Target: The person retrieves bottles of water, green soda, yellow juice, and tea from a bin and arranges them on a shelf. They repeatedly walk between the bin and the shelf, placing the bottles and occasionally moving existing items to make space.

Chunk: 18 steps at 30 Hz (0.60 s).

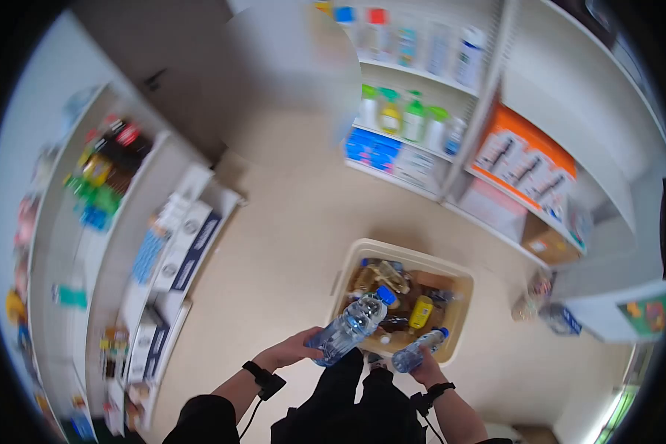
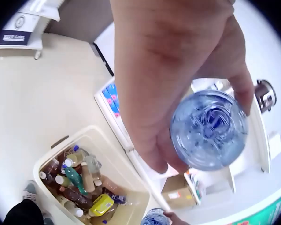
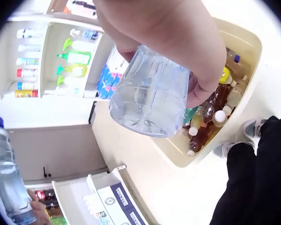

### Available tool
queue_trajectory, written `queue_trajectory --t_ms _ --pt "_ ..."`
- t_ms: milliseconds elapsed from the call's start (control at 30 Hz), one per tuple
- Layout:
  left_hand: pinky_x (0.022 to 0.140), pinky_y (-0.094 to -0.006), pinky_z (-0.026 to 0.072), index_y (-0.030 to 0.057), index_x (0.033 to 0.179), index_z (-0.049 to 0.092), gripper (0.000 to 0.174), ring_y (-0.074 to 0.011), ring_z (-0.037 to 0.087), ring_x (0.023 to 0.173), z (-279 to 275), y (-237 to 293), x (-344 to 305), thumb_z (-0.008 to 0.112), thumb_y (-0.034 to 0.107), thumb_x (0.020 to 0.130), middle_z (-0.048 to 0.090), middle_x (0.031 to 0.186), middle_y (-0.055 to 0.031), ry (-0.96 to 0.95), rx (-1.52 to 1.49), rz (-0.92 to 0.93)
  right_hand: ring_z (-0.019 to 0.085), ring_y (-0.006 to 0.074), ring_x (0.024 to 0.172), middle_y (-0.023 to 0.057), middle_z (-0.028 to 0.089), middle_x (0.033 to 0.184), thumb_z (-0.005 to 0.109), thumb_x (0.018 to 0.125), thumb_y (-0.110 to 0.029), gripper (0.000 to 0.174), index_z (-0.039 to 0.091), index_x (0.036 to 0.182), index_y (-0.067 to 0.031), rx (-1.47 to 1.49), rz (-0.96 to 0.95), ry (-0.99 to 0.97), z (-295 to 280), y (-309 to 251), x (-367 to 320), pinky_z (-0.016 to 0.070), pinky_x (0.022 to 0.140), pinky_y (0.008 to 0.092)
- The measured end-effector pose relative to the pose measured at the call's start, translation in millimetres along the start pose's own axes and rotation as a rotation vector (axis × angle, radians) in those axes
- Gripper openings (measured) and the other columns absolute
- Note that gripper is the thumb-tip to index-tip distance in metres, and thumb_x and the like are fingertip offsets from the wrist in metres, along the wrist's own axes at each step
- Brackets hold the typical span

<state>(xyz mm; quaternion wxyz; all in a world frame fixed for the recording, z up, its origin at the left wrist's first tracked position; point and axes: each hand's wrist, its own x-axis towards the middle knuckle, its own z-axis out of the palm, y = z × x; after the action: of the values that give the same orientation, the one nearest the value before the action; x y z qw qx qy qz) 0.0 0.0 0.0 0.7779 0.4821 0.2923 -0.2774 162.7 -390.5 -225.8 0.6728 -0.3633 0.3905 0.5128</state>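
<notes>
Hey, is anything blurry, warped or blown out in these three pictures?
Head view: fisheye distortion bows the white shelving unit at left, and the grey-brown door fades into blurry haze; left wrist view: black corners, with small highlights on the clear blue-tinted plastic bottle; right wrist view: dark corners too, and the pale smooth floor beside the cream plastic bin looks nearly white.

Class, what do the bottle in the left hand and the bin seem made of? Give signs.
Bottle: probably clear, glossy plastic; it is see-through, with highlights and moulded ridges.
Bin: probably smooth, low-sheen beige plastic; its rounded corners and rim look moulded.
</notes>
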Motion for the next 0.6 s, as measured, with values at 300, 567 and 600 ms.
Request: queue_trajectory --t_ms 300,567,600 --pt "0.115 -0.0354 0.0258 0.0091 0.155 0.016 0.1 -0.0195 0.036 0.138 56.8 -175.8 -254.3 0.078 0.009 0.076 0.039 0.149 -0.0074 0.034 -0.544 0.637 0.063 0.0294 0.106 0.0094 0.064 0.117 0.062 0.088 -0.043 0.043 0.056 0.119 -0.013 -0.519 0.129 -0.134 157.7 88.2 -40.3 0.0505 0.095 0.0479" --pt "0.113 -0.0349 0.0278 0.0071 0.155 0.006 0.118 -0.0199 0.037 0.134 67.7 -389.6 -421.0 0.081 0.011 0.065 0.036 0.148 -0.011 0.495 -0.613 0.951 0.057 0.0298 0.109 0.0087 0.06 0.116 0.074 0.073 -0.042 0.053 0.057 0.115 -0.014 -1.007 0.132 0.04 279.1 304.6 -8.6 0.0436 0.099 0.0479" --pt "0.113 -0.0348 0.0274 0.0066 0.154 0.009 0.114 -0.0191 0.036 0.134 67.8 -413.4 -442.4 0.081 0.011 0.067 0.036 0.147 -0.0097 0.554 -0.636 0.987 0.057 0.0298 0.109 0.0087 0.06 0.116 0.074 0.073 -0.042 0.053 0.057 0.115 -0.014 -1.057 0.138 0.015 292.9 345.5 -5.0 0.0436 0.099 0.0479"
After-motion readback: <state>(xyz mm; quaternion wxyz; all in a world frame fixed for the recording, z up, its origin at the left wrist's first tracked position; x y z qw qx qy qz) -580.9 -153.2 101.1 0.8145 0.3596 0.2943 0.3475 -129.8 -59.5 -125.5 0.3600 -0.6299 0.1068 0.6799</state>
